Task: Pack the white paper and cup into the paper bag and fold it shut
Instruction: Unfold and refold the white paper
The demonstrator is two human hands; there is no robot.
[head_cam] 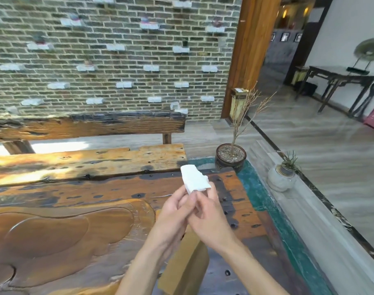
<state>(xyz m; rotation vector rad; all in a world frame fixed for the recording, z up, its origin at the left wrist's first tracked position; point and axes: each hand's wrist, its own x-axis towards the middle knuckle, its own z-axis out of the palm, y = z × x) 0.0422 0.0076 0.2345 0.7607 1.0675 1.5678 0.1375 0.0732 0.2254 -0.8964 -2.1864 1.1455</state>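
Observation:
Both hands meet above the wooden table and hold a folded piece of white paper between them. My left hand pinches its lower edge with thumb and fingers. My right hand grips the same end from the right side. The paper sticks up and away from the fingertips. Below my wrists stands a brown paper bag, partly hidden by my forearms. No cup is in view.
A carved tray-like hollow fills the table's left part. A wooden bench stands beyond the table. At the table's far right corner sit a dark pot with a bare plant and a small white vase.

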